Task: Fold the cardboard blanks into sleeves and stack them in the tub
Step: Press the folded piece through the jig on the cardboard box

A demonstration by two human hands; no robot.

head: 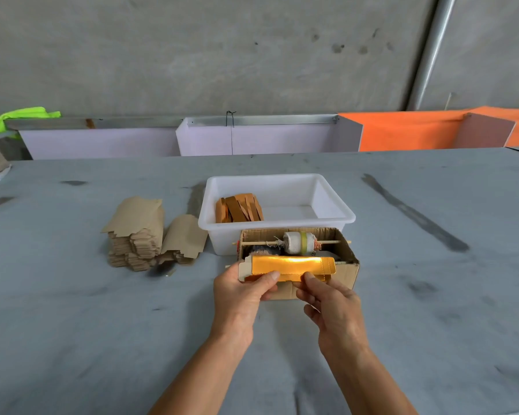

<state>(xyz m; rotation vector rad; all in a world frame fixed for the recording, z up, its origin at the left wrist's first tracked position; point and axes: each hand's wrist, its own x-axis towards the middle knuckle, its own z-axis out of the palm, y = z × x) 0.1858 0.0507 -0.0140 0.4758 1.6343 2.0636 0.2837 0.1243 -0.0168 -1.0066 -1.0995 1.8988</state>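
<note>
Both the left hand (241, 290) and the right hand (327, 298) pinch the lower edge of a long, glossy gold-faced cardboard blank (291, 266) above the open brown carton (346, 269) (just before the white plastic tub (277, 202)), which looks light, thin, easily creased and probably slick, so its edges seem the best hold.

One white tub (336, 218), one open cardboard box (346, 271), two piles of blanks (138, 232), one gold blank (291, 265), two hands (240, 295).

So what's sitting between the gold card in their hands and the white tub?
Head view: an open brown cardboard box holding a wrapped roller on a stick, right against the tub.
</note>
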